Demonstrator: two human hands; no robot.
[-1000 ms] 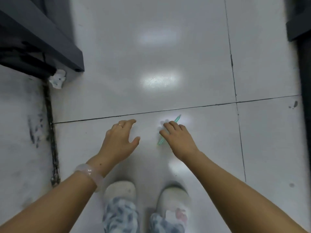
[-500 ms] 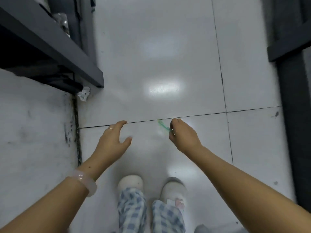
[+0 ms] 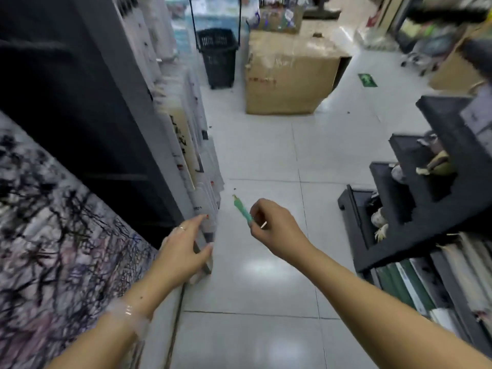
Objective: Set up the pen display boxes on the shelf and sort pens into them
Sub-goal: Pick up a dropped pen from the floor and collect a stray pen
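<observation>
Green and slim, the pen [image 3: 242, 211] is pinched between the thumb and curled fingers of the right hand [image 3: 271, 227], held in the air above the pale tiled floor [image 3: 255, 161] with its tip pointing up and away toward the left. The left hand [image 3: 183, 251] is spread, fingers relaxed, and rests against the packaged goods [image 3: 205, 209] hanging at the near end of the dark shelf [image 3: 87, 134] on the left side of the aisle; it grips nothing. A pale bangle [image 3: 127, 315] sits on that wrist. Farther down the aisle a taped cardboard box [image 3: 287, 73] stands on the floor, with a black shopping basket [image 3: 218, 57] just to its left. A dark stepped rack [image 3: 415, 203] holding small items lines the right edge of the floor.
</observation>
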